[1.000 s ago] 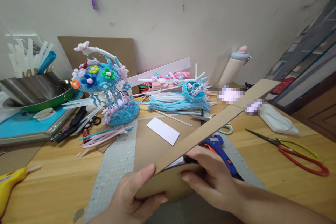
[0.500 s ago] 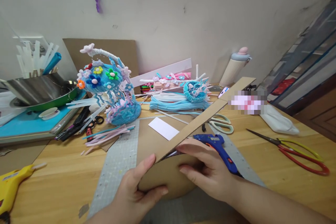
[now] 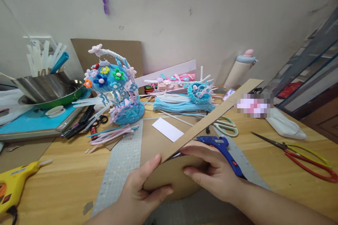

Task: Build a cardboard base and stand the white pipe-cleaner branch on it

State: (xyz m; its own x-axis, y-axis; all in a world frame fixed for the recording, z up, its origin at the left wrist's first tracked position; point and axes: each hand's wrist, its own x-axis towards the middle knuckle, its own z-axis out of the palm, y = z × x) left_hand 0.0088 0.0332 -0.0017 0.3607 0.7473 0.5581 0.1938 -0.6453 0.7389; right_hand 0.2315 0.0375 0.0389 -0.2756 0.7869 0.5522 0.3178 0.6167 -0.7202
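A rounded piece of brown cardboard (image 3: 176,177) is held low in front of me, between both hands. My left hand (image 3: 144,186) grips its left edge, thumb on the near face. On its right side my right hand (image 3: 216,172) is closed, thumb in front and fingers behind the upper edge. A long cardboard strip (image 3: 211,116) meets that upper edge near my left fingertips and slants up to the right. Whether the strip is fixed there I cannot tell. Just behind my right hand lies a blue glue gun (image 3: 221,146). A white card (image 3: 167,129) rests on a cardboard sheet (image 3: 149,147) beyond.
A grey cutting mat (image 3: 116,172) lies under my hands. Yellow glue gun (image 3: 19,179) sits left, scissors with red and yellow handles (image 3: 303,154) right. Behind stand a flower-covered pipe-cleaner craft (image 3: 111,77), blue pipe cleaners (image 3: 182,103), green-handled scissors (image 3: 225,126) and a bottle (image 3: 239,68).
The whole scene has shifted slightly to the right in view. Both hands keep their grip on the cardboard, and the strip holds nearly the same slant.
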